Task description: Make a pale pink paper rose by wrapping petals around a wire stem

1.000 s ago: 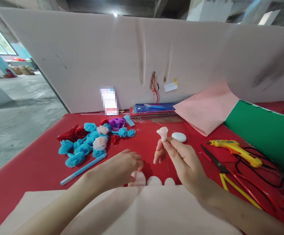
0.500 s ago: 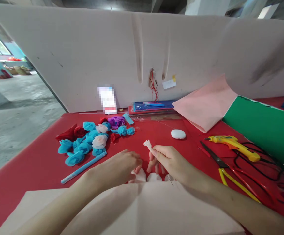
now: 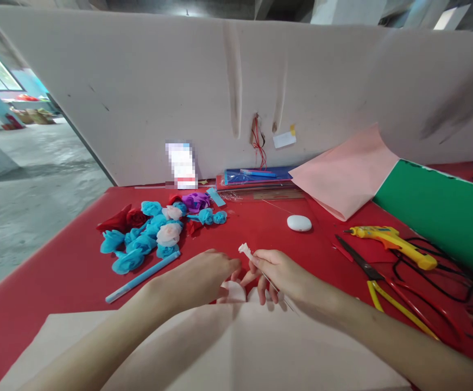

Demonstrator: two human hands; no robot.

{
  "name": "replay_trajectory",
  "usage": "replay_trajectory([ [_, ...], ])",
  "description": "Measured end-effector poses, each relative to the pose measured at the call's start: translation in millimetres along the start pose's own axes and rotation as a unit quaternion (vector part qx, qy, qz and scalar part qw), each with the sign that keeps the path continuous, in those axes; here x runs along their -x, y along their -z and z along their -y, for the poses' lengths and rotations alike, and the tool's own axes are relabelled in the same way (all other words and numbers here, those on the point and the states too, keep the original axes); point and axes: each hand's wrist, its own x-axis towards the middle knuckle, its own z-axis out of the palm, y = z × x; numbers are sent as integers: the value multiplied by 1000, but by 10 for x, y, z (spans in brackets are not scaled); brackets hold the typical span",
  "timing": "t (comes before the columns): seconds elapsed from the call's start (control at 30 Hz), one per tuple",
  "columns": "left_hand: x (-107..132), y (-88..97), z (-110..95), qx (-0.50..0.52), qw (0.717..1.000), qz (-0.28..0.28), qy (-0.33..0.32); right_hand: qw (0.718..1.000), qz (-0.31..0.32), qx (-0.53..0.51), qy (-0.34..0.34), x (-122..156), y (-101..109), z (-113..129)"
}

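Note:
My right hand (image 3: pixel 275 271) is closed, pinching a small pale paper flower bud (image 3: pixel 245 249) on a thin wire stem (image 3: pixel 275 288). The bud tilts up to the left, while the wire runs down below the palm. Beside it my left hand (image 3: pixel 209 277) is closed, fingers bent inward over the pale petal pieces (image 3: pixel 235 291); whatever its fingertips hold is hidden. These rounded petals lie on the red table, just beyond the edge of a large pale pink sheet (image 3: pixel 260 347) under my forearms.
Left lie blue, red, pink and purple paper flowers (image 3: pixel 140 243) and a blue rolled stick (image 3: pixel 142 277). A white oval case (image 3: pixel 299 223) sits beyond my hands. Scissors (image 3: pixel 366 269), a yellow glue gun (image 3: pixel 395 244) with black cable, and pink (image 3: pixel 346 174) and green (image 3: pixel 419 212) sheets are right.
My right hand has lowered slightly with the bud, and its lower fingers have shifted by the wire. My left hand has moved slightly right, nearer to it. The view has shifted a little.

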Motion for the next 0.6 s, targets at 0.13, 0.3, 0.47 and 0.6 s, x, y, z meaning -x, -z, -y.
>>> replay_trajectory([
  [0.13, 2, 10, -10, -3, 1000, -2, 6, 1000, -13, -8, 4, -8, 6, 10],
  [0.3, 15, 30, -36, -10, 1000, 7, 20, 1000, -8, -26, 6, -17, 1, 39],
  [0.47, 16, 10, -15, -13, 1000, 11, 10, 1000, -10, -30, 0, 30, -24, 53],
  [0.6, 8, -4, 2, -10, 1000, 10, -12, 1000, -11, -29, -1, 36, -24, 46],
])
